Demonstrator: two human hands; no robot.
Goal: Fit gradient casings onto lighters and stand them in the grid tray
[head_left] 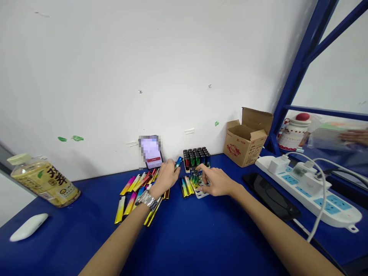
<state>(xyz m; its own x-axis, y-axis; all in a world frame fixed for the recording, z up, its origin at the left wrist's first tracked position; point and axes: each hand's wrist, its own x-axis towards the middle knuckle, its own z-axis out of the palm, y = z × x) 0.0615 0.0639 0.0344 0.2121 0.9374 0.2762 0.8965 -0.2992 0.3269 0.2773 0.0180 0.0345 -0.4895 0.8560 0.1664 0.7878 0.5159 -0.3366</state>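
Observation:
My left hand [166, 175], wearing a metal watch, pinches a shiny blue lighter [178, 163], or a tube that looks like one, tilted up above the table. Beneath that wrist lies a loose pile of yellow, pink and red lighters [130, 202]. My right hand [216, 181] curls its thumb and index finger around a few green lighters [194, 178] standing in a white slotted tray [202, 194]. Just left of the tray, several yellow-and-blue lighters [186, 187] lie side by side. Behind it, a block of dark-topped lighters [196, 158] stands upright in rows.
A phone [151, 151] leans on the wall. An open cardboard box [244, 143] stands at the back right. Farther right lie a black phone [271, 195] and a power strip [310, 191] with cables. A drink bottle [46, 181] and white case [28, 227] are left.

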